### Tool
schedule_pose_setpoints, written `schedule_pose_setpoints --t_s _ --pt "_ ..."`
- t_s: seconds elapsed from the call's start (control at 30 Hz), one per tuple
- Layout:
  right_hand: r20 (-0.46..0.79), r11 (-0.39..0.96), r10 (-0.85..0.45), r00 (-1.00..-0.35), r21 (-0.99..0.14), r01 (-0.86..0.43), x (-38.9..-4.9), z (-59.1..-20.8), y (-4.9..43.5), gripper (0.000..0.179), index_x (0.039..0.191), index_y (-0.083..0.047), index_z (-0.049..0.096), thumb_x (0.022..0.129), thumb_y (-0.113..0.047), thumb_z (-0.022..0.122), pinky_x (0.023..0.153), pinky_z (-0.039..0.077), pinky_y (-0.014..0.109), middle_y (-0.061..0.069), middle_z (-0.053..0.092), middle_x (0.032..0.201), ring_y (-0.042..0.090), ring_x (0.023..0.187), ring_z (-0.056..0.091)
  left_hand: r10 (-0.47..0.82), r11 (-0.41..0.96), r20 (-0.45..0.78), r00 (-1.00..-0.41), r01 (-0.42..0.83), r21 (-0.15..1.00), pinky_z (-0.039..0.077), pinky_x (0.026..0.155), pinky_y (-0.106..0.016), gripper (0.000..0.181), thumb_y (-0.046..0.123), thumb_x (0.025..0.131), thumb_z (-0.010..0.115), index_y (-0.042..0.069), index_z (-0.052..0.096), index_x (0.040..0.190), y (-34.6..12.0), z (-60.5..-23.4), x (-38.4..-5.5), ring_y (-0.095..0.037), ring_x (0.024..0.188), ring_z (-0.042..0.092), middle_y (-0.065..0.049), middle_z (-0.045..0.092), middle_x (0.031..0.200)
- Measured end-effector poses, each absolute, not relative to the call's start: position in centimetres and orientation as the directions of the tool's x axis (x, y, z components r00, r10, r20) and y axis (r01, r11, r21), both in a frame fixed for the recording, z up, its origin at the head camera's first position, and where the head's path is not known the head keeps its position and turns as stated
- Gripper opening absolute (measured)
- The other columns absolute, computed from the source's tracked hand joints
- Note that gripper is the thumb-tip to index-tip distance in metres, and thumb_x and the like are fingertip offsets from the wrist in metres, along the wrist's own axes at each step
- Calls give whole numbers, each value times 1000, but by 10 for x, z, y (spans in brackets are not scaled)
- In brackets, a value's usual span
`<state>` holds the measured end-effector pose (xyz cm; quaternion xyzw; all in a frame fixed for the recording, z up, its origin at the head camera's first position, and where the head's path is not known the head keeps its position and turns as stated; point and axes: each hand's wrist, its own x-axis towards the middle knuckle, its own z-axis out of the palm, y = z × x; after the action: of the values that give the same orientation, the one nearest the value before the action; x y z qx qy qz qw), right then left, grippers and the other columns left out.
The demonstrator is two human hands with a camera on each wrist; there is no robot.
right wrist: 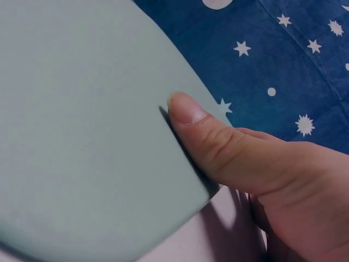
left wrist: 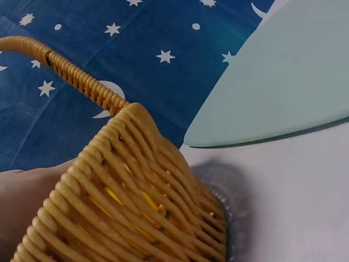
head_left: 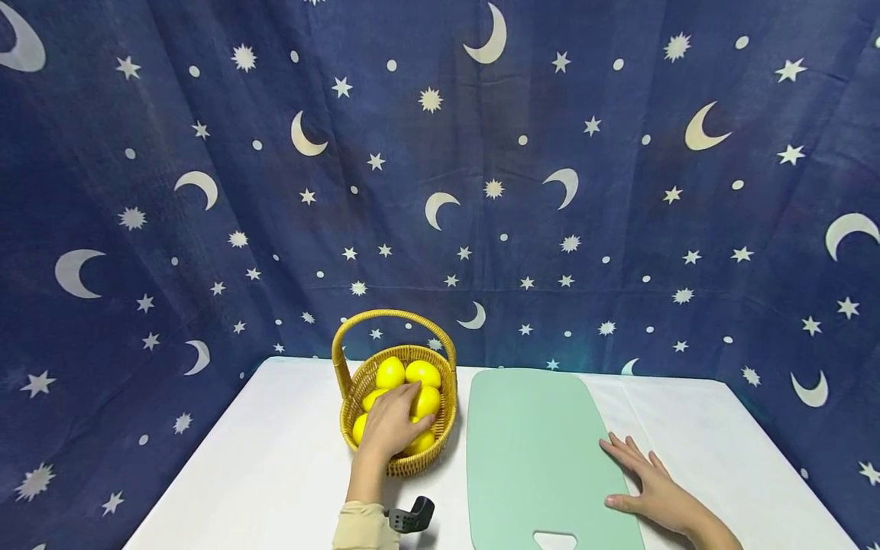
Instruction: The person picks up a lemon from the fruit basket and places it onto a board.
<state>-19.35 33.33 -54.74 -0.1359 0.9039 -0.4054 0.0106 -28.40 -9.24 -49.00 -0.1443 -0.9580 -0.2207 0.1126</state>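
My left hand [head_left: 392, 422] reaches down into a wicker basket [head_left: 450, 386] holding several smooth yellow lemons [head_left: 390, 373]. Its fingers and thumb lie spread among the fruit; whether they grip a lemon is hidden. In the left wrist view the woven basket wall [left wrist: 136, 191] covers most of that hand. To the right of the basket a pale green cutting board [head_left: 536, 443] lies flat. At the board's right edge is my right hand [head_left: 653, 489], fingers spread. In the right wrist view its thumb [right wrist: 191, 117] lies over the board's surface near the edge.
The basket's tall arched handle [head_left: 392, 314] rises behind the fruit. A white-covered table [head_left: 275, 458] carries everything, and a dark blue curtain [head_left: 385, 206] with moons and stars hangs behind it. The board has a cut-out slot at its near end.
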Motion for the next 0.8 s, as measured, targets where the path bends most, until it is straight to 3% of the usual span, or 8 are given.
schedule_pose_setpoints --t_s 0.1,0.17,0.23,0.3,0.4,0.5,0.7,0.8 --pt "77 630 -254 -964 -743 -226 -194 -546 334 82 140 -1 41 73 -31 77 106 -16 69 34 19 150 36 145 -7 221 869 269 -937 314 381 36 108 -46 61 37 82 65 6 54 133 -91 -489 -284 -28 124 52 -10 58 131" --pt "72 628 -255 -964 -746 -221 -194 -545 334 81 140 0 42 73 -31 76 105 -16 70 34 19 150 54 138 0 213 877 269 -939 306 371 35 107 -46 60 36 81 65 6 56 132 -90 -490 -283 -27 122 52 -9 58 129" --pt "80 631 -257 -963 -741 -230 -194 -545 334 80 140 -1 42 73 -31 76 105 -15 70 34 19 150 38 145 -6 203 882 275 -940 298 365 35 107 -46 58 35 81 66 7 57 130 -88 -490 -283 -27 121 53 -8 58 127" --pt "95 632 -263 -960 -735 -246 -193 -546 334 80 139 0 43 74 -31 77 105 -14 71 34 20 150 5 144 -15 197 882 276 -941 293 369 35 107 -46 55 34 80 66 9 59 129 -86 -490 -283 -26 120 53 -8 59 126" --pt "120 635 -268 -956 -724 -269 -193 -546 334 79 138 -1 44 73 -31 77 105 -14 71 35 22 149 -33 118 -12 202 877 270 -941 297 378 33 107 -48 52 31 81 67 11 58 128 -81 -491 -282 -26 118 56 -8 62 125" --pt "128 636 -270 -954 -720 -277 -193 -547 334 78 138 -1 45 73 -32 77 106 -14 70 34 22 149 -34 117 -11 194 882 260 -946 284 376 32 107 -49 51 31 82 68 13 57 128 -77 -492 -282 -26 116 58 -9 64 123" --pt "119 634 -266 -957 -725 -267 -194 -548 334 78 139 -4 44 75 -34 76 108 -14 68 33 21 150 11 146 -12 142 905 251 -958 228 359 32 107 -47 55 33 81 70 7 59 127 -73 -492 -284 -28 115 58 -13 63 120" --pt "134 635 -268 -954 -721 -280 -194 -548 335 77 138 -4 45 74 -33 76 108 -13 69 33 22 150 -8 140 -13 136 902 247 -959 223 370 32 107 -48 56 33 80 72 5 59 126 -72 -490 -285 -28 113 59 -13 64 118"
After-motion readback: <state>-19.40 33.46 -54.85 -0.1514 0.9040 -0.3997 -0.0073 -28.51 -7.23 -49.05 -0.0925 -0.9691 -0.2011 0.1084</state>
